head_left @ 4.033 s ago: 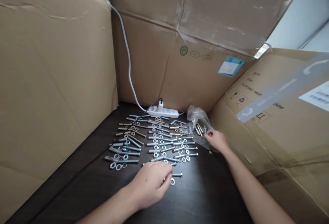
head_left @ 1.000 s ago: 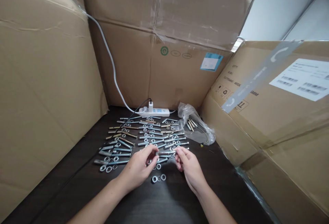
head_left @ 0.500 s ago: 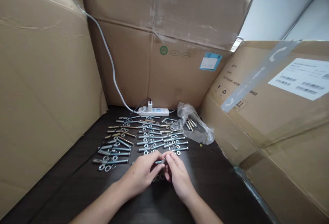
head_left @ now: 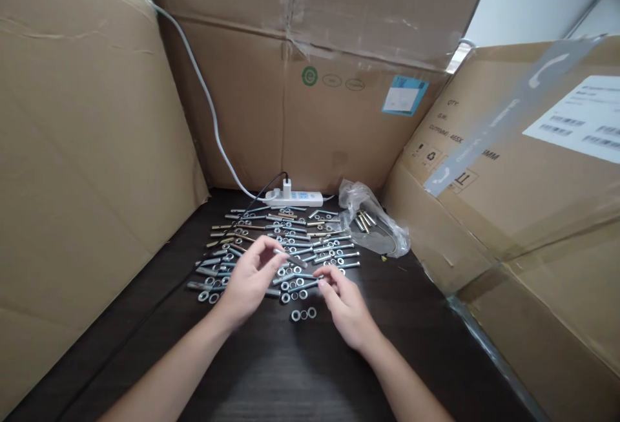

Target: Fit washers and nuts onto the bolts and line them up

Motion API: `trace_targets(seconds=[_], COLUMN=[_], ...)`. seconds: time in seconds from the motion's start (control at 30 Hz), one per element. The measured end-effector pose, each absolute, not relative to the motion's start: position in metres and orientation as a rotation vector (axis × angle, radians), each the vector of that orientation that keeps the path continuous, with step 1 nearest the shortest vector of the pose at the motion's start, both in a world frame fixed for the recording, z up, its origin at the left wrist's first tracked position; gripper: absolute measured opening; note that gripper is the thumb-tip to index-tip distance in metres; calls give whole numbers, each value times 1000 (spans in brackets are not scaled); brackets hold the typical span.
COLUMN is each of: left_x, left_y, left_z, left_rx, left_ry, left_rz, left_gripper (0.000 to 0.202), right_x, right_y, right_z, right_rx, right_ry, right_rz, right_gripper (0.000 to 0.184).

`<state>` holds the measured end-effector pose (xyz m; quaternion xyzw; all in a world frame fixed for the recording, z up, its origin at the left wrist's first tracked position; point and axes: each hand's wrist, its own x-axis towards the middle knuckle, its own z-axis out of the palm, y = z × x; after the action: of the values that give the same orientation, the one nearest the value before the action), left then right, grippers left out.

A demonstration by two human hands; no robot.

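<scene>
My left hand [head_left: 252,276] is raised over the rows of hardware, thumb and fingers pinching a slim metal sleeve [head_left: 296,260] whose darker end points right. Lower and to the right, my right hand [head_left: 341,299] has its thumb and fingertips closed on the end of a thin silvery bolt [head_left: 306,276]. The sleeve and the bolt are apart. On the dark table below the hands lie a nut [head_left: 296,315] and two rings [head_left: 312,312] in a short row. Another bolt [head_left: 306,285] lies just behind, beside more washers [head_left: 294,296].
Several rows of bolts, sleeves, nuts and washers [head_left: 209,286] cover the table's middle. Behind them stand a white power strip [head_left: 310,199] and a clear plastic bag [head_left: 358,199] with loose sleeves by it. Cardboard walls [head_left: 242,118] enclose the table; a black cable [head_left: 159,305] crosses the left.
My hands were together around a small metal piece; now they are apart, the left raised up and leftward with the sleeve, the right with the bolt. The nut and rings are uncovered.
</scene>
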<state>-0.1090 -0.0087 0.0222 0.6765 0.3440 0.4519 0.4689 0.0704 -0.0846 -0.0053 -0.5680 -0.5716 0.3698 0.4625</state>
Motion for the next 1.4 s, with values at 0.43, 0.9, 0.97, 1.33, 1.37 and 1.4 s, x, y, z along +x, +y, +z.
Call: trace_targets(seconds=[0.43,0.9,0.97,1.33,1.37,1.4], left_x=[-110,-100,-98,-87,-87,-87], left_y=[-3,-18,-20,-34,-34,-33], left_z=[24,16,14,6,5,5], left_rx=[808,977,1087,1592,1589,1582], left_ry=[506,621,652,666,664,667], left_rz=[931,627,610,654,648,644], left_gripper=[13,24,25,24,24,25], right_x=[79,76,74,65,66,66], right_y=[-93,-90,-89,-91,-91,-91], right_z=[3,7,10,8,8,8], right_rx=[-1581,-1481,-1425,-1281,-1283,-1283], right_ry=[-1992,-1833,-1708,-1580,-1588,-1590], right_rz=[703,751,764,509,498,485], right_gripper=[18,2,10,20,21,21])
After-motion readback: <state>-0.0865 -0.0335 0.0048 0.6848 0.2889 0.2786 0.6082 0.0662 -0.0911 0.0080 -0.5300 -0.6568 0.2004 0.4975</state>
